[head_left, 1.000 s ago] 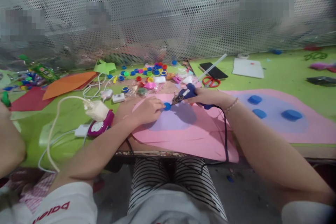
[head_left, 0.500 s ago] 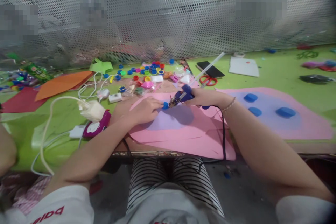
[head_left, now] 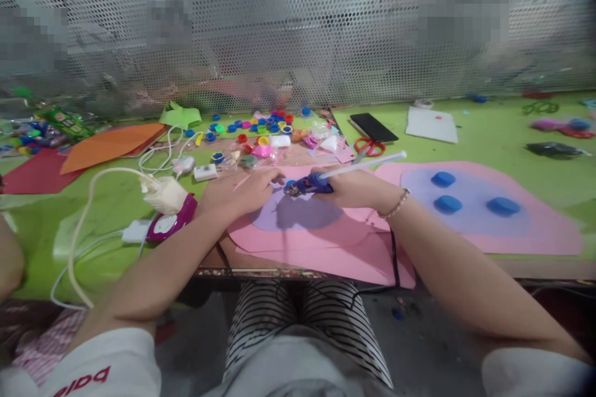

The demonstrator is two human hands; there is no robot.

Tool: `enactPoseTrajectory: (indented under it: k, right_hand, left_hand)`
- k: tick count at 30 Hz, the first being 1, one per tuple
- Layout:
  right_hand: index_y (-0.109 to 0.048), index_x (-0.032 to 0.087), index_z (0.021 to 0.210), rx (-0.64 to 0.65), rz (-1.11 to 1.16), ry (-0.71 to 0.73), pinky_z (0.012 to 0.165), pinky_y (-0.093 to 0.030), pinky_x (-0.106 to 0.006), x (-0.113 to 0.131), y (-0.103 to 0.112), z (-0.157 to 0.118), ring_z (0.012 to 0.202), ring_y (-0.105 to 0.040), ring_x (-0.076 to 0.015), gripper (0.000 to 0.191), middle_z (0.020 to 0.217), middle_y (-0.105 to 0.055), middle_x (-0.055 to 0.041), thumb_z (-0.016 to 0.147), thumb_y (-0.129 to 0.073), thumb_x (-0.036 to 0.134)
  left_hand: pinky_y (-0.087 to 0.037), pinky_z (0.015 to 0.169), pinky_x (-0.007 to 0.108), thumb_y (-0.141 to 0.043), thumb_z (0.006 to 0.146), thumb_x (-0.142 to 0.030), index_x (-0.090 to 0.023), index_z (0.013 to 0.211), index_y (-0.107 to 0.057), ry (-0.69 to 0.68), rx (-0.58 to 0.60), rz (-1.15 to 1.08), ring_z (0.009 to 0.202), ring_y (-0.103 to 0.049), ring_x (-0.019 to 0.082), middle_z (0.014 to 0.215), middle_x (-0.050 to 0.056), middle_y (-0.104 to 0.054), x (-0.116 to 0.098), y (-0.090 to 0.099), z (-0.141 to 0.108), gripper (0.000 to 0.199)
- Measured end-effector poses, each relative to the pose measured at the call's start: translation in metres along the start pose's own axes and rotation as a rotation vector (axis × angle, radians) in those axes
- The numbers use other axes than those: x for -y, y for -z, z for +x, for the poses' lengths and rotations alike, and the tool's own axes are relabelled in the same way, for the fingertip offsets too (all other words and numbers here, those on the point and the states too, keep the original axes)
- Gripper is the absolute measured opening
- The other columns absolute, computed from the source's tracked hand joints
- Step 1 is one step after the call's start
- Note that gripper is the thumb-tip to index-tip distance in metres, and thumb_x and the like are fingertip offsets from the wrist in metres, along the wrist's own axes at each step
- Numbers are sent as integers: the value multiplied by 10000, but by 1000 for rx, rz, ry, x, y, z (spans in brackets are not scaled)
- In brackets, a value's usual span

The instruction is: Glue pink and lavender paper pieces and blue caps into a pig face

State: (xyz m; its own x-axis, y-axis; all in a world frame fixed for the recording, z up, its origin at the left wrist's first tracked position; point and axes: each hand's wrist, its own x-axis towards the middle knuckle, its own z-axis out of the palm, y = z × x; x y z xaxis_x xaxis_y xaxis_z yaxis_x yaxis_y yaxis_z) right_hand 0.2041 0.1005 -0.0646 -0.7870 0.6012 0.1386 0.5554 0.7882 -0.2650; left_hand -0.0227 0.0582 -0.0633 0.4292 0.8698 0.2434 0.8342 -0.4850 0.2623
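Note:
A blue hot glue gun [head_left: 316, 185] is gripped in my right hand [head_left: 349, 187], its nozzle tilted down to the left. From its back end a pale glue stick [head_left: 367, 165] sticks out to the right. Right by the nozzle sits a blue bottle cap [head_left: 289, 185], partly hidden, on the lilac paper shape [head_left: 265, 218]. My left hand [head_left: 256, 189] rests just left of the cap, fingers loosely bent and apart from it, holding nothing I can see. Pink paper [head_left: 321, 260] lies under the lilac shape.
On the right, another pink sheet [head_left: 554, 232] carries a lilac shape with three blue caps. Behind my hands lie red scissors [head_left: 369, 147], a black phone [head_left: 374, 128] and several coloured caps [head_left: 251, 126]. A purple power socket [head_left: 172, 223] with cables stands at left.
My left fingers have come off the blue cap and drawn back left. The glue gun has moved left and turned, so its stick now points right and lower, above my right hand.

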Motion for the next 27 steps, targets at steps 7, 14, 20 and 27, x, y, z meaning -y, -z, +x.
enactPoseTrajectory:
  k: [7, 14, 20, 27]
  right_hand:
    - [-544, 172, 878, -17, -170, -28, 561, -300, -260, 7, -2, -2, 668, -519, -156, 176, 802, -615, -69, 838, -478, 331]
    - [-513, 143, 1004, 12, -505, 60, 504, -203, -289, 36, -11, -7, 631, -561, -169, 180, 821, -620, -81, 898, -395, 228]
    - [-493, 135, 1032, 11, -656, 88, 486, -173, -305, 48, -20, -12, 585, -566, -170, 196, 802, -604, -70, 881, -372, 112]
    - [-502, 138, 989, 34, -632, 51, 478, -178, -296, 44, -10, -22, 562, -551, -162, 183, 759, -596, -62, 851, -391, 93]
  left_hand:
    - [-451, 900, 338, -395, 734, -13, -197, 1104, -586, -1, -81, -2, 1014, -565, 197, 1116, 59, -625, 19, -22, 3, 455]
    - [-289, 1043, 459, -407, 789, -25, -313, 1190, -573, -142, 69, 72, 1242, -370, 238, 1309, 39, -466, 43, -52, 11, 520]
    - [-262, 1055, 457, -384, 776, 15, -321, 1184, -579, -59, 104, 117, 1265, -340, 228, 1313, 32, -471, 41, -49, 10, 563]
    - [-274, 1029, 494, -389, 722, 43, -356, 1208, -557, -53, 145, 115, 1247, -361, 258, 1341, 35, -446, 38, -45, 11, 651]
